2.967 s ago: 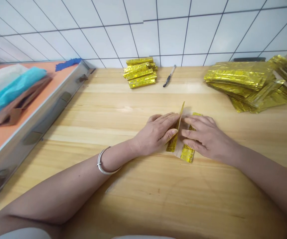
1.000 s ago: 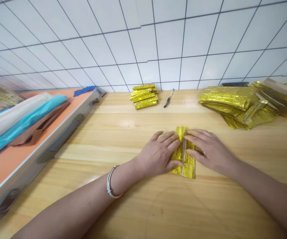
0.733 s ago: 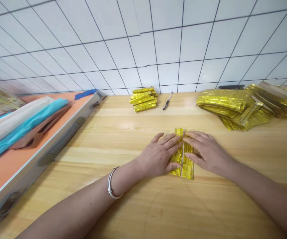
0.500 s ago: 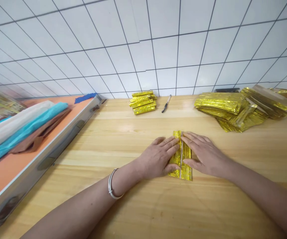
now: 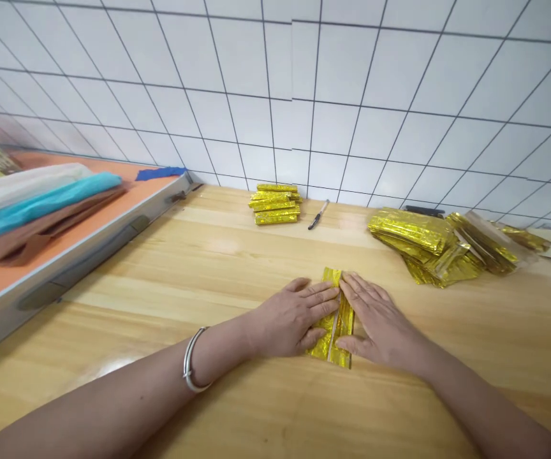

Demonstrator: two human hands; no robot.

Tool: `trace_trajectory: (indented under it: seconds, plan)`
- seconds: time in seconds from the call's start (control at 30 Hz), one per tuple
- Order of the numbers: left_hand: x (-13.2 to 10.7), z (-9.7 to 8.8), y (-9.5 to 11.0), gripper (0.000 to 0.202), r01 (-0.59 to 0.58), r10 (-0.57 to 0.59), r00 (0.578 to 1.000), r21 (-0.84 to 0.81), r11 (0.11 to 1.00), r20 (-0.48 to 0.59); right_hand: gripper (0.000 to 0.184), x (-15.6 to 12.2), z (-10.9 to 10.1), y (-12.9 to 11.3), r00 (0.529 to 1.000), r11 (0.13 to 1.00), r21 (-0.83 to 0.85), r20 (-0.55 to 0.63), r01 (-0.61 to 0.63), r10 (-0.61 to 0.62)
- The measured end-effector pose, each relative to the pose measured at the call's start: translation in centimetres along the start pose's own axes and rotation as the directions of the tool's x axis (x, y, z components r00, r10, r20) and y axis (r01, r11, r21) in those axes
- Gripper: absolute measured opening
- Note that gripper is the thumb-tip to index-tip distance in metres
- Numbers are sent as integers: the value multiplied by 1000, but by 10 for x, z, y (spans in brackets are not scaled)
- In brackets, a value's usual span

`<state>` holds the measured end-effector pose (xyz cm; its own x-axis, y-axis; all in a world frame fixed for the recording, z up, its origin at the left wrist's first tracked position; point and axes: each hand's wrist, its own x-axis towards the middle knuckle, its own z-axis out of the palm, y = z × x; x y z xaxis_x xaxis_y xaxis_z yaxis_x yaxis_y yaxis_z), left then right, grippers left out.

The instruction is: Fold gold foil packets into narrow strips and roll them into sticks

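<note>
A sheet of shiny gold foil paper [image 5: 322, 346] lies on the wooden table, its two sides folded in so that they nearly meet along a pale seam down the middle. My left hand [image 5: 294, 317] rests flat on its left part, fingers stretched out over the fold. On the right part presses my right hand [image 5: 375, 319], with fingers extended toward the far end and thumb apart, low near the seam. Both hands cover part of the foil. Neither hand grips anything. A silver bangle [image 5: 189, 360] circles my left wrist.
Small gold foil rolls [image 5: 275, 204] are stacked by the tiled wall, with a pen [image 5: 318, 215] beside them. A heap of gold foil sheets [image 5: 414, 236] lies at the right. At the left, an orange raised surface [image 5: 117, 207] holds white, blue and brown folded material.
The camera view has tilted and shifted, so the surroundings appear moved. Both hands remain flat on the foil paper, with my left thumb drawn back slightly from the seam.
</note>
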<state>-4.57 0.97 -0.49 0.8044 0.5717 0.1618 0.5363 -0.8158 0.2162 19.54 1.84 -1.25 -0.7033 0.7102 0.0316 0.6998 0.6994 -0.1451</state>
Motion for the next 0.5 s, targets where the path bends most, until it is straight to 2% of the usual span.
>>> trace_trajectory:
  seconds: [0.2,0.37,0.5]
  plan:
    - [1,-3,1,50,14,-15,1000,-17,1000,-23,94,1,-2,0,999,1000,-24,52,-3,5]
    - [0,-4,3,48,43,-43,999,-15,999,-13,93,2,-2,0,999,1000,-16,32,5,-5]
    - [-1,-3,4,54,59,-58,998,-25,998,14,92,1,-1,0,1000,1000,-16,25,-6,7]
